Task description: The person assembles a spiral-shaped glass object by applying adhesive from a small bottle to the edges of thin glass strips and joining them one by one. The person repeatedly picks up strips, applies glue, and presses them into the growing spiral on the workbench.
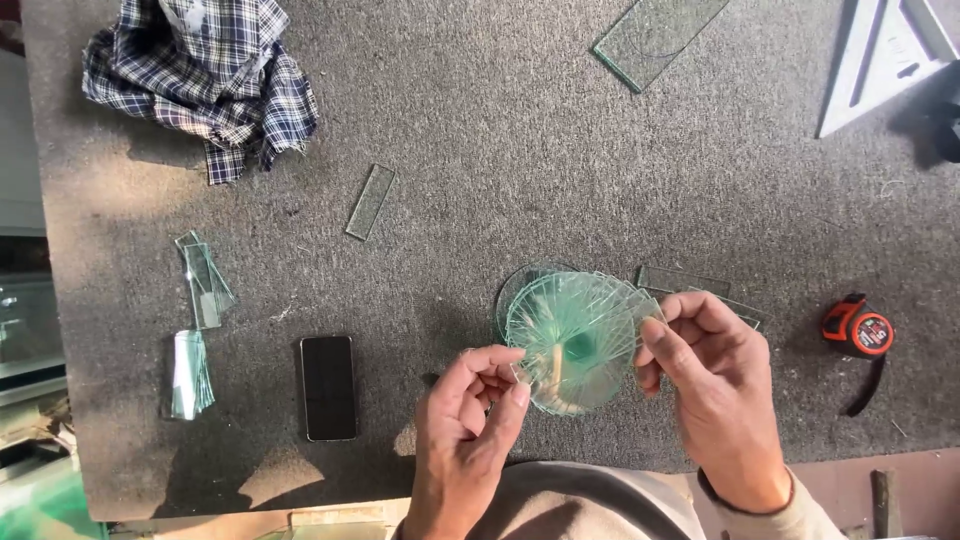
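Right now you hold a stack of round glass discs (578, 340) between both hands, just above the grey felt table (560, 150). Your left hand (462, 430) pinches the lower left edge of the stack with thumb and fingers, and your right hand (712, 385) grips the right edge the same way, so both hands are closed on the glass. The discs are fanned out a little, so you can see many thin green rims. Take the stack as your mark. One more round disc (515, 290) lies flat on the table just behind it, partly hidden. A dark phone (328, 387) lies to the left of the stack, near your left hand. Farther left are small glass strips (205, 285) in little piles. A single glass strip (371, 201) lies up and to the left. A checked cloth (205, 75) is bunched far up in the left corner. An orange tape measure (857, 328) sits to the right of the stack.
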